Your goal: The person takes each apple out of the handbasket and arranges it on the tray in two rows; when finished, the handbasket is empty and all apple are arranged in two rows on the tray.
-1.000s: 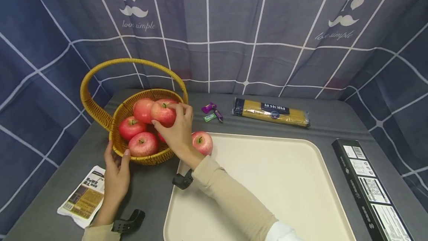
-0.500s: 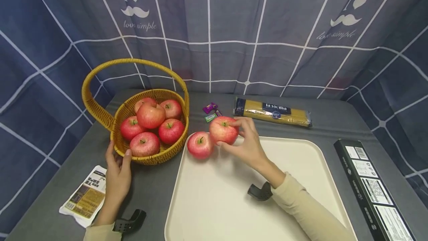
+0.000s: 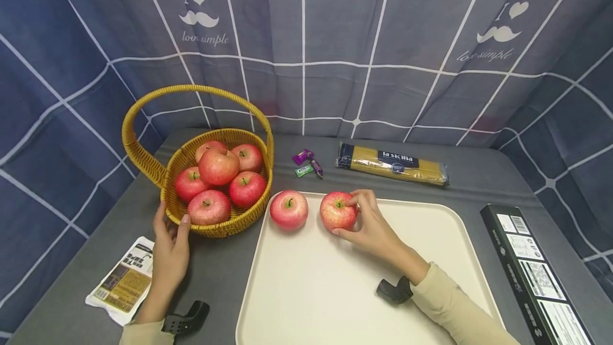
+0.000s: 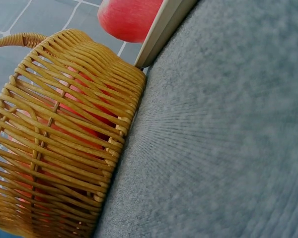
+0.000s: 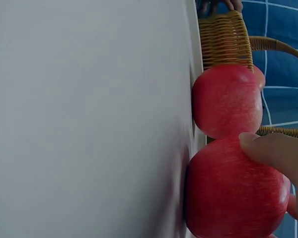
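your right grip (image 3: 375, 232) pinches an apple (image 3: 334, 213) that could roll if released off-balance; left grip (image 3: 171, 261) holds the basket (image 3: 246, 221).

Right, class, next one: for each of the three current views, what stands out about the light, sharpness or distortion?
Head view: evenly lit, but the white lines on the checked curtain bow toward the sides; left wrist view: the gray tablecloth blurs at right, while the wicker basket looks crisper; right wrist view: dim, with a reddish shadow on the tray beside the nearer apple.
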Tool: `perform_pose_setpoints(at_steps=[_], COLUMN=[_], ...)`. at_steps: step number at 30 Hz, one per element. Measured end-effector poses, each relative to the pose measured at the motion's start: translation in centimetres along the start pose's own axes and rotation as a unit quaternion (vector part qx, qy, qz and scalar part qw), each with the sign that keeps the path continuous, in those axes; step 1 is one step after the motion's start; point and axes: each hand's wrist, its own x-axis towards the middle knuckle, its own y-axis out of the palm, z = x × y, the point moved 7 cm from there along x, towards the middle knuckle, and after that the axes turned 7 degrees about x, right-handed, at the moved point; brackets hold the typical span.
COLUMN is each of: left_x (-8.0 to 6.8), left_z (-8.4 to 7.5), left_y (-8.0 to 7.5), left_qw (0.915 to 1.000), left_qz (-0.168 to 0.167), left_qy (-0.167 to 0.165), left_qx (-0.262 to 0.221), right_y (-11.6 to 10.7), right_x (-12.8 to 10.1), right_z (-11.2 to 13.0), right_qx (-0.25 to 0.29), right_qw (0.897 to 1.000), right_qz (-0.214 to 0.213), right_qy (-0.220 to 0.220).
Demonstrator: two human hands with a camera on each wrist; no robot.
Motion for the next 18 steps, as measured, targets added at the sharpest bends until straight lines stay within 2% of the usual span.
perform_pose_setpoints(at_steps=[4,10,14,18], left_x=[0.0,-0.1,0.0,-0.1], left_z=[-0.1,-0.3,-0.2,-0.2], left_y=[0.2,-0.2,-0.3,-0.1], left_qw=[1.0000,0.9999,0.9999,0.9999], left_qz=[0.001,-0.002,-0.002,-0.003], left_qy=[-0.001,-0.006,-0.006,-0.008], left_qx=[0.003,0.008,0.009,0.007], right_y=[-0.3,-0.1,1.9,5.1], right_x=[-0.1,0.9,3.0,5.9], right_z=[0.6,3.5,6.1,8.9], right_qx=[-0.019,0.017,0.034,0.049], right_qw=[1.000,1.000,0.998,0.994], right_qz=[0.005,0.003,0.019,0.042], right_qy=[-0.001,-0.022,-0.059,-0.094])
